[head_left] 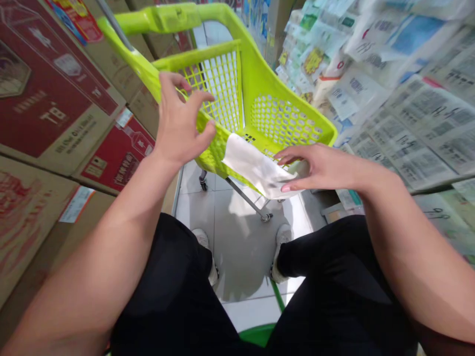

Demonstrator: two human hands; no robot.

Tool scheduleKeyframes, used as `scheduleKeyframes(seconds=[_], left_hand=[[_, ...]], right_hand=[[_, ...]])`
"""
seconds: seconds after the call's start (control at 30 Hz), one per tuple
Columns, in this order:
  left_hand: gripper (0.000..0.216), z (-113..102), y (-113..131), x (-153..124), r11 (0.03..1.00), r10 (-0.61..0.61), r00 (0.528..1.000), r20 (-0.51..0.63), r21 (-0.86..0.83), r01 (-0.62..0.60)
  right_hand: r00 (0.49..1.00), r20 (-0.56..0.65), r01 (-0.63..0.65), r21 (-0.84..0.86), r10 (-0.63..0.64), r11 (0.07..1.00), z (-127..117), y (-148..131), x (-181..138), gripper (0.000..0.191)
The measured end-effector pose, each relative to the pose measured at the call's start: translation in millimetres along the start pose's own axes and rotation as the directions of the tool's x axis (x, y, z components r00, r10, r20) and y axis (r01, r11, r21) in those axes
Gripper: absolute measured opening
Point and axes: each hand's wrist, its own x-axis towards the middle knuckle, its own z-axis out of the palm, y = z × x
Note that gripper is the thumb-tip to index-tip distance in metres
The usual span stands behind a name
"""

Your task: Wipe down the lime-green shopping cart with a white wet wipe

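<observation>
A lime-green shopping cart [293,104] stands in front of my knees, its basket tilted in this view. Over its near rim lies a white cloth [256,165], draped down the outside. My right hand [313,168] is at the right end of the cloth, thumb and fingers closed around its edge. At the rim's left part is my left hand [185,116], fingers spread and curved, with nothing visible in it. Whether its fingertips touch the rim I cannot tell.
Stacked cardboard cartons [44,89] line the left side. Plastic-wrapped packs [408,118] are piled on the right. Below are the tiled floor [237,257], my shoes [282,247] and a green object [258,334] between my legs. The cart's caster [265,217] rests near my feet.
</observation>
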Motion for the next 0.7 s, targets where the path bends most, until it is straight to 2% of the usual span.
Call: scheduleKeyframes(seconds=[0.1, 0.17, 0.27, 0.4, 0.53, 0.6, 0.7], left_hand=[[0.046, 8.8, 20.3, -8.8, 0.990, -0.072, 0.991, 0.111, -0.115, 0.084], [0.042, 19.5, 22.3, -13.3, 0.981, -0.115, 0.983, 0.142, -0.142, 0.135], [0.030, 31.7, 13.3, -14.8, 0.974, -0.147, 0.979, 0.140, -0.151, 0.168], [0.026, 31.3, -4.7, -7.3, 0.956, -0.209, 0.958, 0.198, -0.164, 0.243], [0.023, 28.6, -18.9, 0.1, 0.922, -0.272, 0.939, 0.209, -0.222, 0.317], [0.020, 30.1, -23.1, 1.2, 0.901, -0.303, 0.933, 0.193, -0.261, 0.346], [0.015, 31.7, -25.2, 0.6, 0.884, -0.339, 0.928, 0.155, -0.286, 0.371]], right_hand=[[0.994, 0.112, -0.017, 0.019, 0.015, 1.000, -1.1, 1.9, 0.3, 0.076], [0.993, 0.121, 0.009, 0.009, -0.010, 1.000, -0.7, 0.6, 0.0, 0.073], [0.991, 0.110, 0.074, -0.016, -0.072, 0.997, -0.2, 2.8, -0.6, 0.067], [0.991, 0.064, 0.120, -0.025, -0.118, 0.992, 0.4, 15.7, 1.2, 0.058], [0.998, -0.068, -0.003, -0.126, -0.006, 0.992, 3.1, 22.6, 7.0, 0.065], [0.996, -0.070, -0.073, -0.156, 0.063, 0.985, 6.5, 20.2, 11.9, 0.067], [0.992, -0.073, -0.115, -0.109, 0.107, 0.987, 15.7, 12.5, 21.2, 0.054]])
